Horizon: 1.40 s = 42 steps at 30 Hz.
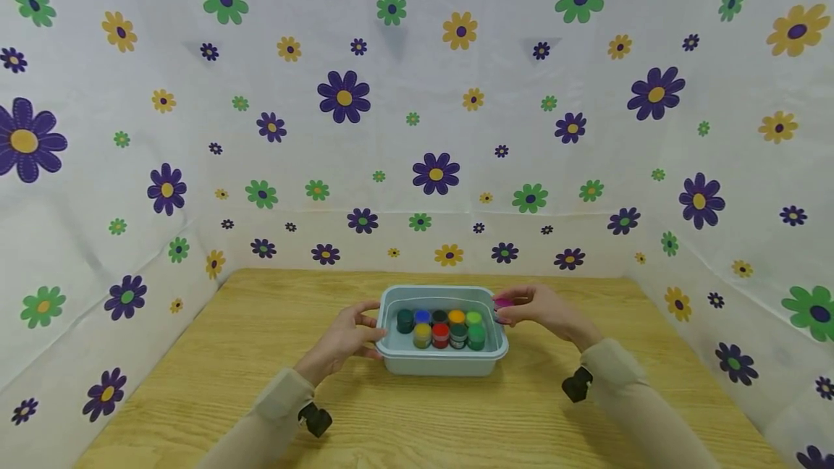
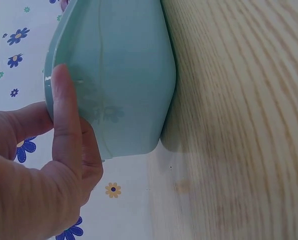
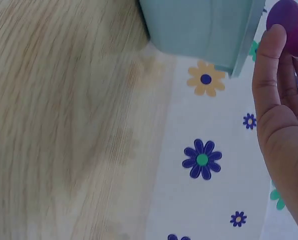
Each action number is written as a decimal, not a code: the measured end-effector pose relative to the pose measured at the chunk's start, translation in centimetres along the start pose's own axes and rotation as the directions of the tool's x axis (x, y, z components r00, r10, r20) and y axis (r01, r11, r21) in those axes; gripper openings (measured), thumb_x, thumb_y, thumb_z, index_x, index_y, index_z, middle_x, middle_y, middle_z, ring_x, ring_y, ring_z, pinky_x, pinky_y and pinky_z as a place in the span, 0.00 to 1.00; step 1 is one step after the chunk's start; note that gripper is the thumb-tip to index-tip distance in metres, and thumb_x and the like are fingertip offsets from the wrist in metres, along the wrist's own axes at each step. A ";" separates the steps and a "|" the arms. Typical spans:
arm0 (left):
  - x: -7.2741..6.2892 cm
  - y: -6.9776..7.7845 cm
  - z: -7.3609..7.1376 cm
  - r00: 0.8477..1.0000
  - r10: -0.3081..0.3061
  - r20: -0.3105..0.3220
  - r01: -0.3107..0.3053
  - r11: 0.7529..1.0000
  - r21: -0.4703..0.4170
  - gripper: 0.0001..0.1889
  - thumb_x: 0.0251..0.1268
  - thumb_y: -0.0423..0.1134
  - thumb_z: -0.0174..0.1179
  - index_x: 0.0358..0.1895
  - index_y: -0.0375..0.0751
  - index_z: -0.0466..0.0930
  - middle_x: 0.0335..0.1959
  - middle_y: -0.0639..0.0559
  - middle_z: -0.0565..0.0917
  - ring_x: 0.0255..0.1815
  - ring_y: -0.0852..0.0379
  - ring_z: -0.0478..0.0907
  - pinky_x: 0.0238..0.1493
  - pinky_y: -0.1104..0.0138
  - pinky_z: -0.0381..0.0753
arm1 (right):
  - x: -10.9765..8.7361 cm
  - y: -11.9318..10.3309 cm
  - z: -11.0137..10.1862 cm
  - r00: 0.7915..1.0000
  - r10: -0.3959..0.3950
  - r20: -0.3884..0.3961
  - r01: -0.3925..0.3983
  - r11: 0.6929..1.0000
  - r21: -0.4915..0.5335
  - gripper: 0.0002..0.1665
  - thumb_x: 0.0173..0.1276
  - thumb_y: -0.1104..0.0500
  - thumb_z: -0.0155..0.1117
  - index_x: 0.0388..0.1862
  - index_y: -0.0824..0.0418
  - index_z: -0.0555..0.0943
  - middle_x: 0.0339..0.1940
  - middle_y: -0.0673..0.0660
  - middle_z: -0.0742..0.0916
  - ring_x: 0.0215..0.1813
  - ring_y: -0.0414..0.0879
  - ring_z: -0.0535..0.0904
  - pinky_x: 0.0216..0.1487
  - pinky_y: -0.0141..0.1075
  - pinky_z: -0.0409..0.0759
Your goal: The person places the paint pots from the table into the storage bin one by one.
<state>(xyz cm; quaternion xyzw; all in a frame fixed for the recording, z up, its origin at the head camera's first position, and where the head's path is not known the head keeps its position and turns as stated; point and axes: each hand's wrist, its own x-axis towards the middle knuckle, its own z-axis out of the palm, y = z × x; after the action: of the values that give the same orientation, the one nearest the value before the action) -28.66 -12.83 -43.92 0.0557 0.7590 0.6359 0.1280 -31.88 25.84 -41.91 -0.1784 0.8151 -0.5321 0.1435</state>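
A pale blue-green plastic tub point(image 1: 439, 366) stands on the table with several small paint jars inside, among them a red jar point(image 1: 440, 335), a yellow jar point(image 1: 422, 335) and a blue-lidded jar point(image 1: 423, 317). My left hand point(image 1: 348, 339) grips the tub's left end at the rim; in the left wrist view its fingers point(image 2: 66, 115) lie against the outer wall. Over the tub's right rim, my right hand point(image 1: 537, 310) pinches a magenta paint jar point(image 3: 289, 22) between thumb and fingers. Part of that jar is hidden by the fingers in the head view.
The wood-grain table point(image 1: 280, 324) extends around the tub on all sides. Behind it and at both sides hangs a white sheet point(image 1: 391, 143) printed with flowers. Each wrist carries a small black camera, the left camera point(image 1: 316, 418) and the right camera point(image 1: 576, 385).
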 end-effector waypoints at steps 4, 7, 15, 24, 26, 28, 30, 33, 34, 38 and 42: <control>0.1 0.1 0.1 1.000 0.002 0.006 -0.002 1.000 0.001 0.32 0.63 0.28 0.63 0.71 0.40 0.65 0.47 0.38 0.73 0.35 0.49 0.81 0.32 0.56 0.89 | 0.6 -0.8 1.0 1.000 -0.001 -0.007 0.001 1.000 0.021 0.30 0.64 0.54 0.71 0.60 0.69 0.77 0.51 0.60 0.84 0.46 0.50 0.82 0.53 0.45 0.84; 0.2 0.1 0.1 1.000 -0.001 0.008 0.001 1.000 0.003 0.32 0.63 0.28 0.63 0.70 0.40 0.65 0.47 0.38 0.73 0.36 0.49 0.81 0.32 0.56 0.89 | 1.1 -1.3 2.0 1.000 -0.005 -0.002 0.005 1.000 0.027 0.31 0.63 0.53 0.71 0.60 0.69 0.77 0.50 0.59 0.84 0.47 0.50 0.82 0.54 0.44 0.84; 0.2 0.1 0.2 1.000 -0.004 -0.007 0.005 1.000 0.009 0.31 0.63 0.27 0.63 0.69 0.40 0.66 0.47 0.38 0.73 0.36 0.48 0.81 0.30 0.58 0.89 | 2.8 -2.5 5.3 1.000 -0.024 0.001 0.024 1.000 -0.019 0.31 0.61 0.50 0.73 0.58 0.65 0.79 0.49 0.56 0.86 0.47 0.48 0.82 0.54 0.44 0.85; 0.3 -0.1 0.1 1.000 0.014 -0.011 -0.014 1.000 -0.010 0.31 0.63 0.27 0.63 0.69 0.39 0.66 0.46 0.38 0.73 0.38 0.44 0.82 0.30 0.57 0.89 | 4.4 -4.1 9.3 0.996 -0.089 0.011 0.090 0.987 -0.131 0.25 0.59 0.53 0.75 0.54 0.63 0.83 0.47 0.55 0.88 0.46 0.46 0.82 0.48 0.35 0.84; 0.3 -0.1 0.1 1.000 0.010 -0.014 -0.011 1.000 -0.014 0.31 0.63 0.27 0.63 0.70 0.39 0.66 0.46 0.38 0.73 0.38 0.45 0.82 0.31 0.57 0.89 | 4.8 -4.0 10.2 0.994 -0.109 0.015 0.110 0.984 -0.141 0.25 0.59 0.55 0.75 0.54 0.64 0.83 0.47 0.57 0.88 0.46 0.46 0.83 0.47 0.35 0.84; 0.3 -0.1 0.1 1.000 0.007 -0.013 -0.007 1.000 -0.016 0.32 0.63 0.27 0.63 0.70 0.39 0.65 0.47 0.37 0.72 0.37 0.46 0.82 0.31 0.57 0.89 | 5.0 -4.2 11.1 0.993 -0.117 0.017 0.118 0.981 -0.156 0.26 0.59 0.56 0.75 0.54 0.65 0.83 0.47 0.58 0.88 0.46 0.46 0.83 0.48 0.35 0.83; 0.3 -0.2 0.1 1.000 0.000 -0.012 0.000 1.000 -0.017 0.32 0.63 0.28 0.63 0.70 0.39 0.65 0.47 0.37 0.72 0.36 0.47 0.82 0.32 0.57 0.89 | 5.3 -4.3 11.9 0.992 -0.121 0.017 0.122 0.981 -0.153 0.26 0.59 0.57 0.75 0.55 0.65 0.82 0.48 0.58 0.88 0.47 0.47 0.83 0.50 0.38 0.84; 0.2 -0.3 0.0 1.000 -0.007 0.000 0.007 1.000 -0.012 0.33 0.63 0.28 0.64 0.71 0.39 0.64 0.47 0.37 0.72 0.35 0.49 0.82 0.33 0.57 0.89 | 5.6 -4.6 12.8 0.993 -0.119 0.003 0.118 0.980 -0.163 0.26 0.59 0.57 0.75 0.55 0.64 0.82 0.49 0.58 0.88 0.49 0.47 0.84 0.54 0.42 0.84; 0.2 -0.3 0.0 1.000 -0.004 0.006 0.004 1.000 -0.007 0.33 0.63 0.28 0.64 0.71 0.38 0.64 0.47 0.37 0.72 0.35 0.49 0.82 0.33 0.57 0.89 | 5.7 -4.7 13.0 0.993 -0.115 -0.007 0.112 0.979 -0.173 0.25 0.59 0.56 0.75 0.55 0.63 0.83 0.50 0.57 0.88 0.49 0.47 0.83 0.55 0.42 0.84; 0.2 -0.3 0.0 1.000 -0.004 0.019 0.004 1.000 -0.006 0.33 0.63 0.29 0.63 0.71 0.38 0.63 0.47 0.37 0.72 0.36 0.49 0.82 0.34 0.58 0.89 | 6.4 -5.0 13.5 0.994 -0.100 -0.039 0.090 0.974 -0.208 0.25 0.59 0.56 0.75 0.55 0.61 0.83 0.49 0.55 0.88 0.49 0.46 0.83 0.56 0.43 0.83; 0.2 -0.2 0.0 1.000 -0.008 0.015 0.008 1.000 -0.015 0.33 0.64 0.29 0.63 0.72 0.38 0.62 0.48 0.37 0.73 0.39 0.46 0.83 0.34 0.57 0.90 | 7.0 -5.1 13.7 0.993 -0.103 -0.050 0.088 0.967 -0.238 0.25 0.59 0.57 0.75 0.55 0.62 0.83 0.48 0.55 0.88 0.49 0.46 0.83 0.56 0.43 0.82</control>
<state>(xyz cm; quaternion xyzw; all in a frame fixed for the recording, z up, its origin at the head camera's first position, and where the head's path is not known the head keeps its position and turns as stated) -28.82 -12.81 -44.19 0.0567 0.7535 0.6406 0.1366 -31.69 9.68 -42.89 -0.2165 0.8670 -0.4432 0.0702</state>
